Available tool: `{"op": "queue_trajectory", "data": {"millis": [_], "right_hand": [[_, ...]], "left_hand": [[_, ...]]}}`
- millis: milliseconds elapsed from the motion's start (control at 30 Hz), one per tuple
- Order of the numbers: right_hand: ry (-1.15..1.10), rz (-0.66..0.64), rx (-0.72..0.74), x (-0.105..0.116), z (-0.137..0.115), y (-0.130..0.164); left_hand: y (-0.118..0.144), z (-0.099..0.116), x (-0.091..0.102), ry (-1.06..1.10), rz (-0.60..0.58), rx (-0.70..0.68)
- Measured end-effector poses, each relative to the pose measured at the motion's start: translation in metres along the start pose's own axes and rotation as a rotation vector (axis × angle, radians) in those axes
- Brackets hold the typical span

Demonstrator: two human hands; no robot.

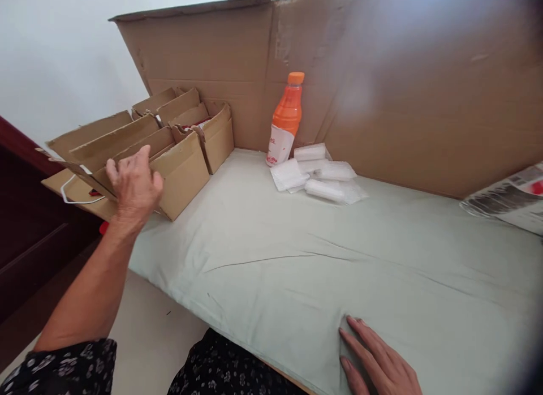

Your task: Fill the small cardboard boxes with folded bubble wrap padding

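At the left, my left hand (136, 185) reaches over the near edge of a divided cardboard box (182, 180). Its fingers bend down into a compartment, and the fingertips and whatever they may grip are hidden. My right hand (379, 358) rests on the pale green cloth (271, 293) at the lower right, its fingers stretched out with nothing in them. Thin cardboard walls split the box into several compartments. Something dark red (197, 125) shows in one of the far ones.
An orange drink bottle (286, 120) stands against a tall cardboard panel (403, 101). Several clear plastic-wrapped white packets (324, 188) lie in front of it. Clear plastic packaging (509, 197) lies at the right edge. A white wire loop (70, 194) sticks out by the box's left side.
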State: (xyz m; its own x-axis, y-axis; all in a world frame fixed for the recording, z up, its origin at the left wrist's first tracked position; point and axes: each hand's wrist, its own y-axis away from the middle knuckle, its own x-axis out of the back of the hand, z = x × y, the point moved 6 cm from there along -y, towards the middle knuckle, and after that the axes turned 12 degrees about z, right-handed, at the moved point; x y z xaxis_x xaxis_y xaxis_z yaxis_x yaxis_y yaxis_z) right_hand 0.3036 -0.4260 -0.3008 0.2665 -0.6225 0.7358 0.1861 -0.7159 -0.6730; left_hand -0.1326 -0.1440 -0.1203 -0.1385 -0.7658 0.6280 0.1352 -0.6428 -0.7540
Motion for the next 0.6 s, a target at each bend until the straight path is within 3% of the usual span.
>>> {"op": "queue_trajectory", "data": {"millis": [133,233,333,500,533,600], "right_hand": [[0.047,-0.002,0.04,0.007,-0.013,-0.017],[0.031,0.002,0.026,0.011,-0.012,-0.022],[-0.005,0.0,0.013,0.011,-0.01,-0.026],[-0.064,-0.014,-0.038,0.004,-0.006,-0.038],[-0.077,-0.032,-0.061,0.001,-0.006,-0.04],[-0.11,-0.067,-0.11,-0.003,-0.006,-0.044]], "left_hand": [[0.003,0.0,-0.01,0.077,-0.059,-0.087],[0.024,0.022,-0.002,0.206,0.032,-0.232],[0.056,0.051,0.03,0.399,0.117,-0.379],[0.114,0.089,0.093,0.75,-0.083,-0.58],[0.123,0.088,0.101,0.782,-0.093,-0.563],[0.134,0.072,0.11,0.827,0.002,-0.409]]}}
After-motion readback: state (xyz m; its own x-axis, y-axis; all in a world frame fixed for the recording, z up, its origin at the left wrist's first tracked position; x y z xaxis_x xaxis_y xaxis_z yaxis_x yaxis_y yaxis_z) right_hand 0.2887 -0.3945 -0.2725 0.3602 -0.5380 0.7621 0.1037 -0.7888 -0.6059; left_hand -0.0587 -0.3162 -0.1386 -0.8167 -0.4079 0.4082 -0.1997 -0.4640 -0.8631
